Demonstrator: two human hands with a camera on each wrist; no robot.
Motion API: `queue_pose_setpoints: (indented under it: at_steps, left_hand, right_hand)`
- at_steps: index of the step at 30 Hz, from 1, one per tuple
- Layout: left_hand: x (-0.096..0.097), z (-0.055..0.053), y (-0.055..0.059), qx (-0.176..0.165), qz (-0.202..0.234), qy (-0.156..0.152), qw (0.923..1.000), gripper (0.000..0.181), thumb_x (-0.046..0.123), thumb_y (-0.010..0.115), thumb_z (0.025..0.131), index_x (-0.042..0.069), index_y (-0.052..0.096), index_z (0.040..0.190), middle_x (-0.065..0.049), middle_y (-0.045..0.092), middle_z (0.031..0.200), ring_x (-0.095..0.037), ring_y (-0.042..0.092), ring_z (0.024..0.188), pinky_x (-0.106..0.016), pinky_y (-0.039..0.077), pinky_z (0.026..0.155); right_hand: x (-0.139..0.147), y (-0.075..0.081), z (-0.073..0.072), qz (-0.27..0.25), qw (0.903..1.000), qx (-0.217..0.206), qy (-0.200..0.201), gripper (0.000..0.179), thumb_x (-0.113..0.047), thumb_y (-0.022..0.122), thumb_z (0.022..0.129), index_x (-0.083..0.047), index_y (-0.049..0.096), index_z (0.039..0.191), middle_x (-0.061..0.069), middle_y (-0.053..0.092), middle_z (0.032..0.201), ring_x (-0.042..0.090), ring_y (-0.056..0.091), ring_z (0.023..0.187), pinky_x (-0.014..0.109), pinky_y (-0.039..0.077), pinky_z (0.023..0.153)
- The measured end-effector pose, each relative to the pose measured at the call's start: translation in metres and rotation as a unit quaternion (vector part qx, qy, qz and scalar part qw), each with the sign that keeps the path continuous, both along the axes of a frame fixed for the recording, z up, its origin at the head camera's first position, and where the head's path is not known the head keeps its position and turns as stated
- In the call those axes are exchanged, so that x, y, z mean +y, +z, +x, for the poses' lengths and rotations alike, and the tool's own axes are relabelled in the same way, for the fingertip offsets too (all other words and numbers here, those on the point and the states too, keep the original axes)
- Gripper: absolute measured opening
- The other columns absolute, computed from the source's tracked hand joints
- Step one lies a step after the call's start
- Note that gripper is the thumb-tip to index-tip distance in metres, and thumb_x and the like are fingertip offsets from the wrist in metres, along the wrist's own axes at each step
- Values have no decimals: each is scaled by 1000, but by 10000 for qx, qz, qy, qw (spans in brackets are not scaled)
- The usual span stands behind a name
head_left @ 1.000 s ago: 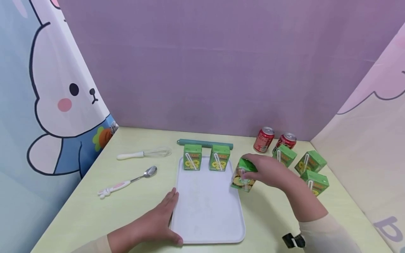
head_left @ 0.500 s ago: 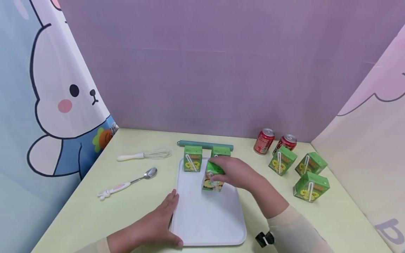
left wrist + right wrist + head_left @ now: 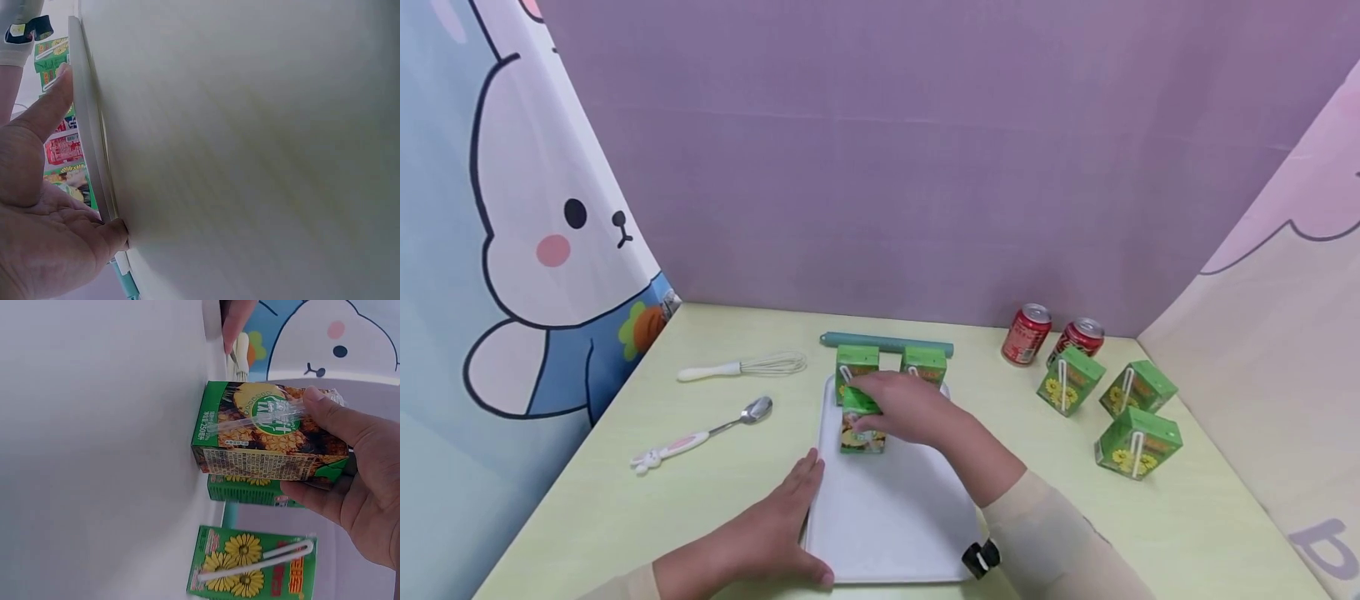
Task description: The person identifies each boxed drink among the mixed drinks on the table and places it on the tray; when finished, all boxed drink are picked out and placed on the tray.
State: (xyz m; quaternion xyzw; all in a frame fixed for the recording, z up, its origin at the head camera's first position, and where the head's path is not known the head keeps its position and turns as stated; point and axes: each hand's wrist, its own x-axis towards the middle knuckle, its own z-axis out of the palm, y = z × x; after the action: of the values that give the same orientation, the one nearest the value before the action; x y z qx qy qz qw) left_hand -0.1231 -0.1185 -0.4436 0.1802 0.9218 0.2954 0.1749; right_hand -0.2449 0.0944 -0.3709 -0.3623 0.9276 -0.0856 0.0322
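Observation:
My right hand point(image 3: 910, 408) grips a pineapple juice carton point(image 3: 862, 437) from above, thumb on the near face. That carton is upright over the back left of the white tray point(image 3: 895, 525); whether its base touches the tray I cannot tell. Just behind it stands a green drink carton with yellow flowers point(image 3: 857, 358), partly hidden. A second flowered carton point(image 3: 925, 361) is at the tray's back right, mostly behind my right hand. Along the tray's left edge rests my left hand point(image 3: 775, 525), thumb and fingers spread. The right wrist view shows the juice carton's printed pineapple face point(image 3: 269, 425).
Three more green cartons point(image 3: 1138, 442) stand at the right, near two red cans point(image 3: 1027, 335). Behind the tray lies a teal rod point(image 3: 887, 342). On the left are a whisk point(image 3: 741, 367) and a spoon with a rabbit handle point(image 3: 703, 435).
My right hand has carried the pineapple juice carton leftward, from the tray's right edge to in front of the back left flowered carton. My left hand has stayed at the tray's edge.

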Motion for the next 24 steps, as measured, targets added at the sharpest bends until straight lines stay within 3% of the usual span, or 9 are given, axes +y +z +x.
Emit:
queue_pose_setpoints:
  at_steps: [6,13,20,24]
  left_hand:
    - [-1,1,1,82,65,6,9999,139,69,82,56,-1,15,156,-18,3,165,-38,15,149,-58,31,112]
    - [-1,1,2,7,40,26,10000,139,69,82,56,0,15,156,-17,3,165,-38,13,150,-58,30,113]
    - [-1,1,1,19,47,31,10000,139,69,82,56,0,15,156,-17,3,165,-38,11,150,-58,28,114]
    - [1,1,0,-3,67,39,10000,139,69,82,56,0,15,156,-17,2,165,-38,11,150,-58,28,113]
  right_hand:
    - [-11,0,-2,166,9999,-11,5,52,-47,68,88,-20,58,132,-3,63,130,15,60,118,36,52,97]
    - [-14,-5,-4,116,9996,-165,-208,65,-48,66,90,-17,49,144,0,61,134,15,58,120,35,51,98]
    - [-15,-7,-4,130,9996,-103,-228,67,-50,65,90,-17,48,145,0,60,135,16,58,122,35,50,99]
    - [-12,-7,-4,29,9993,-273,-257,67,-51,65,90,-18,47,146,0,59,136,15,57,121,36,50,100]
